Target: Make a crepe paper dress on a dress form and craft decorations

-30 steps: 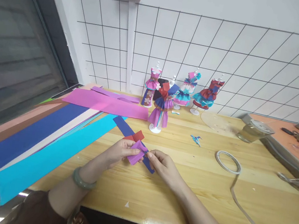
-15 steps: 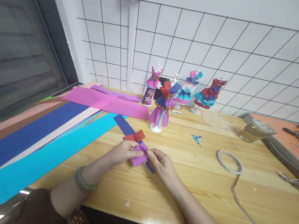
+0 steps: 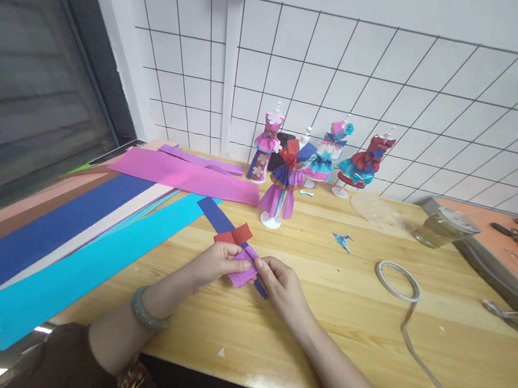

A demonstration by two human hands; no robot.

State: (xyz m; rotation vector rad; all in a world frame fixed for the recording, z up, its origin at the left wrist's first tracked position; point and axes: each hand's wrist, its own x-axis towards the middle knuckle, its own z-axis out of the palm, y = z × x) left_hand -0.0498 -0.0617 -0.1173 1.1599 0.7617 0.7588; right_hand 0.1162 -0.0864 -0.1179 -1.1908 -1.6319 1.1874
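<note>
Between both hands is a purple paper piece (image 3: pixel 243 274). My left hand (image 3: pixel 216 267) pinches it from the left, thumb on top. My right hand (image 3: pixel 278 282) grips its upper right edge between thumb and fingers. A dark blue strip (image 3: pixel 217 217) lies on the table beyond the hands, and a blue end shows below the purple piece. Red paper (image 3: pixel 234 234) rests across the blue strip, just above my left hand. Nearest beyond the hands stands a small dress form (image 3: pixel 282 188) in red, blue and purple paper.
Long paper strips, among them a turquoise one (image 3: pixel 96 265) and a pink one (image 3: pixel 187 174), cover the table's left. More dressed forms (image 3: pixel 366 159) stand by the tiled wall. At the right are a tape roll (image 3: pixel 398 281) with its end pulled out and a cup (image 3: pixel 446 228).
The upper edge of the purple paper looks slightly more folded between my fingers. Both hands stay almost in the same place.
</note>
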